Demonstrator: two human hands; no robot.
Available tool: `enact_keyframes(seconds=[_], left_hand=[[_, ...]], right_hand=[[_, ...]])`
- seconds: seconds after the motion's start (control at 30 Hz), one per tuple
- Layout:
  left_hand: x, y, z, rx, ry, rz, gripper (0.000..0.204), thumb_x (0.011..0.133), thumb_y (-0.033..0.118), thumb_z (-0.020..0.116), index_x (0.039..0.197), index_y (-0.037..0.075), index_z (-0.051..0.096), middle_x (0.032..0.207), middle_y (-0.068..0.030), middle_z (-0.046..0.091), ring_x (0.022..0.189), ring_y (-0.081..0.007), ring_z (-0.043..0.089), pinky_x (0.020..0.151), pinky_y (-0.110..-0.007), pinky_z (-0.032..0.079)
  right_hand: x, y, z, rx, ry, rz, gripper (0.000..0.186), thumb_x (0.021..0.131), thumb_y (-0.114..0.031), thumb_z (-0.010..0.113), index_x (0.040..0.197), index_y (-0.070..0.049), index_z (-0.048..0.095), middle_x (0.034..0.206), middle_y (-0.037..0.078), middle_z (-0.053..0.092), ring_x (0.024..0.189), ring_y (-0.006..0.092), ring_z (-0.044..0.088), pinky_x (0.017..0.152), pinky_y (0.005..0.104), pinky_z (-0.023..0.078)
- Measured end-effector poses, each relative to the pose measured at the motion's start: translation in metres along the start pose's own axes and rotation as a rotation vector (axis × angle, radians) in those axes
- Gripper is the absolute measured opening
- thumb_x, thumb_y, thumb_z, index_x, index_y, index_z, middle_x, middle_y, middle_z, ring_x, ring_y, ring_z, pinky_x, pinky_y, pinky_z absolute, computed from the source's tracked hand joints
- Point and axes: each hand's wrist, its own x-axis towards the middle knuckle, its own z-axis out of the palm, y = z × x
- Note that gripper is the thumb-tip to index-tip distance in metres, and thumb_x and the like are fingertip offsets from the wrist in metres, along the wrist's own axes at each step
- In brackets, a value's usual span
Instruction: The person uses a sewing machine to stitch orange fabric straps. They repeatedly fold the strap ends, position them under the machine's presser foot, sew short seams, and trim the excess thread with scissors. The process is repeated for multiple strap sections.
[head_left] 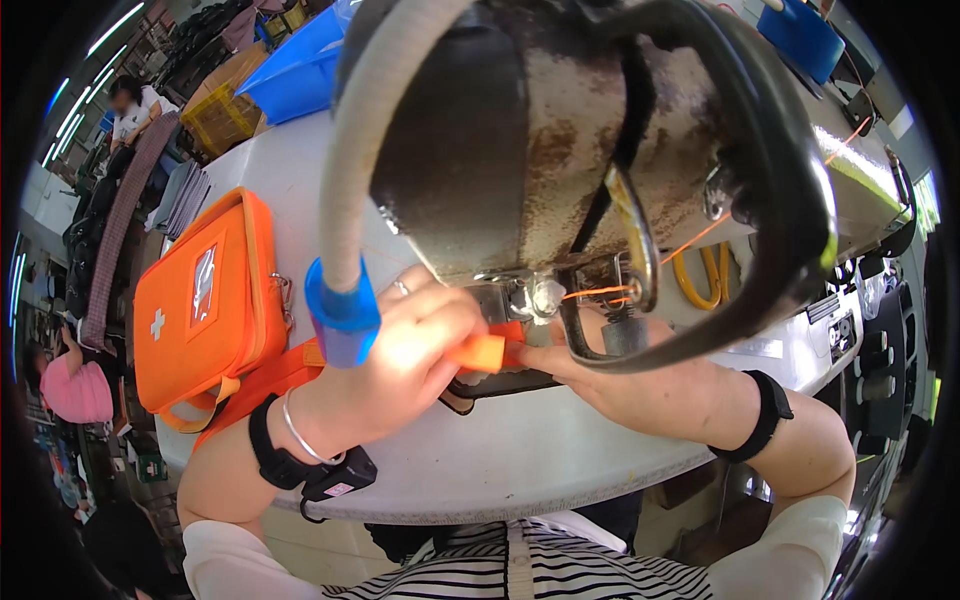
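A sewing machine (600, 150) with a worn metal head fills the upper middle, threaded in orange. Below its needle area, my left hand (410, 330) is closed round a short orange fabric strip (482, 352), its folded end standing out between the fingers. My right hand (610, 365) reaches in from the other side, its thumb against the same strip. Most of that hand's fingers are hidden behind the machine's presser parts. Left of my left hand lies an orange zipped first-aid pouch (215, 300) with a white cross. More orange fabric (270, 390) extends beneath my left wrist.
A flexible grey lamp arm with a blue head (345, 310) hangs beside my left hand. Yellow-handled scissors (705, 275) lie behind my right hand. The white table's curved front edge (520, 505) is near my body. A blue bin (295, 75) stands at the back left.
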Motion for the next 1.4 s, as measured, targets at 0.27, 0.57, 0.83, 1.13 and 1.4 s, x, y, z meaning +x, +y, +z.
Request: enact_keyframes(seconds=[0.27, 0.57, 0.83, 1.13, 1.4], left_hand=[[-0.004, 0.007, 0.004, 0.076, -0.108, 0.050, 0.029, 0.067, 0.006, 0.074, 0.095, 0.005, 0.069, 0.088, -0.0080, 0.063, 0.074, -0.0271, 0.061, 0.063, -0.034, 0.049], [-0.012, -0.016, 0.018, -0.192, -0.067, -0.086, 0.025, 0.070, -0.001, 0.070, 0.095, 0.001, 0.070, 0.085, -0.0075, 0.060, 0.071, -0.0220, 0.063, 0.059, -0.031, 0.049], [-0.008, -0.015, 0.007, -0.228, -0.138, -0.141, 0.025, 0.074, -0.004, 0.067, 0.099, 0.001, 0.070, 0.092, -0.0091, 0.061, 0.077, -0.0225, 0.062, 0.064, -0.031, 0.049], [-0.007, -0.014, 0.013, 0.027, -0.075, 0.106, 0.024, 0.073, 0.008, 0.068, 0.096, 0.003, 0.072, 0.090, -0.0042, 0.066, 0.069, -0.0175, 0.059, 0.058, -0.028, 0.049], [-0.009, -0.018, 0.018, 0.073, -0.040, 0.138, 0.027, 0.067, 0.011, 0.066, 0.092, 0.007, 0.074, 0.097, -0.0030, 0.068, 0.070, -0.0183, 0.055, 0.061, -0.027, 0.049]], right_hand=[[-0.001, 0.011, 0.005, 0.225, 0.067, 0.027, 0.019, 0.088, -0.003, 0.050, 0.106, -0.002, 0.054, 0.092, 0.015, 0.057, 0.080, 0.0343, 0.060, 0.064, 0.0429, 0.051], [0.000, -0.005, -0.004, 0.138, -0.016, 0.103, 0.021, 0.079, -0.003, 0.057, 0.100, -0.003, 0.056, 0.082, 0.014, 0.056, 0.072, 0.0326, 0.061, 0.062, 0.0405, 0.052], [0.001, -0.015, -0.007, -0.114, -0.097, 0.049, 0.046, 0.076, -0.001, 0.056, 0.121, -0.010, 0.055, 0.089, 0.010, 0.059, 0.078, 0.0260, 0.063, 0.063, 0.0363, 0.054], [0.003, -0.013, -0.008, -0.120, -0.084, 0.056, 0.047, 0.075, 0.001, 0.056, 0.120, -0.014, 0.057, 0.094, 0.010, 0.059, 0.082, 0.0258, 0.063, 0.065, 0.0364, 0.054], [0.000, -0.011, -0.006, -0.157, -0.053, 0.038, 0.047, 0.074, 0.000, 0.057, 0.119, -0.014, 0.059, 0.096, 0.010, 0.059, 0.082, 0.0251, 0.063, 0.066, 0.0353, 0.054]])
